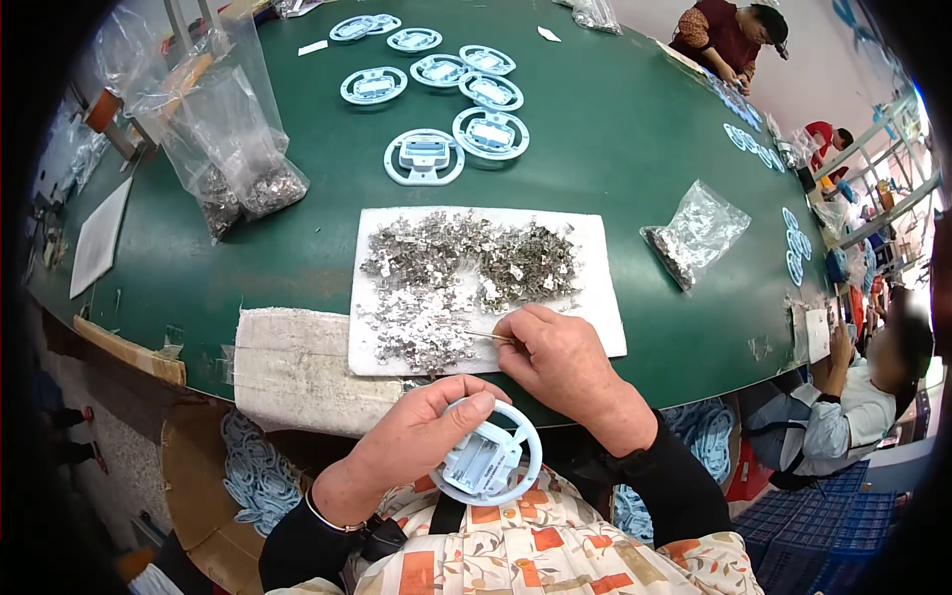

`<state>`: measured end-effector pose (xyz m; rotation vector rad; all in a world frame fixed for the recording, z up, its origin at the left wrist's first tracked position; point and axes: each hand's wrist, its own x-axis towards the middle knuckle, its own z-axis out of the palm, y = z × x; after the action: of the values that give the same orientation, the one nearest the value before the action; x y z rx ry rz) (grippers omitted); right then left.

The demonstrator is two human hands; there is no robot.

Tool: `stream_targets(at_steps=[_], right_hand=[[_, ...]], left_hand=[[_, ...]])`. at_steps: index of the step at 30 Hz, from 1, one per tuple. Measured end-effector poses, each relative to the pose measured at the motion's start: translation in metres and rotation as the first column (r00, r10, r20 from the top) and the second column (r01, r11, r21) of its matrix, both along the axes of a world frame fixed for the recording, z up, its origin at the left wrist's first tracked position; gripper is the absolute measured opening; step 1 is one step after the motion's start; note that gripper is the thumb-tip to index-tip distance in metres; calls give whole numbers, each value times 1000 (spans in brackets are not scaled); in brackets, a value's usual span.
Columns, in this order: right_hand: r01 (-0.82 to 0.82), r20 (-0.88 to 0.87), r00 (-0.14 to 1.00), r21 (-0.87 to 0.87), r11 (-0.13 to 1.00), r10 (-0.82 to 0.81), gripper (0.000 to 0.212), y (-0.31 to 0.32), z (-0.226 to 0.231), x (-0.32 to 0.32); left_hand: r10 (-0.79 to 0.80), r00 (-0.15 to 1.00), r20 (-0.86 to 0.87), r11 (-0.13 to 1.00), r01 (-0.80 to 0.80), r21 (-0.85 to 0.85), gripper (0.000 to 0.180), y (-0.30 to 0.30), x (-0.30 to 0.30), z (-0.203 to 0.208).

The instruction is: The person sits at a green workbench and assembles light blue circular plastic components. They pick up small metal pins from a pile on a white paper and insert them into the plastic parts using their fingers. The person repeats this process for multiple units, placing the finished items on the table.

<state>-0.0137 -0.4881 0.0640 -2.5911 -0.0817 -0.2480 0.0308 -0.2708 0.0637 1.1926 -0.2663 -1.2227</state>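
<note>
My left hand is closed round the rim of a pale blue plastic toy steering wheel, held over my lap with its battery compartment facing up. My right hand pinches a thin pointed metal tool. The tool's tip reaches left over small metal contact pieces, heaped on a white foam board. Whether the tip touches or holds a piece is too small to tell.
Several blue wheels lie farther back on the green table. Plastic bags of metal parts stand left; another bag lies right. A worn pale block sits at the near edge. Boxes of wheels flank me. Co-workers are beyond.
</note>
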Motion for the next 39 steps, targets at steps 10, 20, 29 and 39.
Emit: stream_targets(at_steps=[10, 20, 29, 39], right_hand=[[-136, 127, 984, 92, 986, 124, 15, -11, 25, -13], [37, -142, 989, 553, 833, 51, 9, -26, 40, -35], [238, -273, 961, 762, 602, -35, 10, -43, 33, -53], [60, 34, 996, 401, 914, -81, 9, -22, 19, -55]], left_hand=[[71, 993, 92, 997, -71, -3, 35, -18, 4, -5], [-34, 904, 426, 998, 12, 55, 25, -41, 7, 8], [-93, 816, 570, 990, 17, 138, 28, -61, 15, 12], [-31, 634, 772, 971, -163, 173, 28, -70, 15, -3]])
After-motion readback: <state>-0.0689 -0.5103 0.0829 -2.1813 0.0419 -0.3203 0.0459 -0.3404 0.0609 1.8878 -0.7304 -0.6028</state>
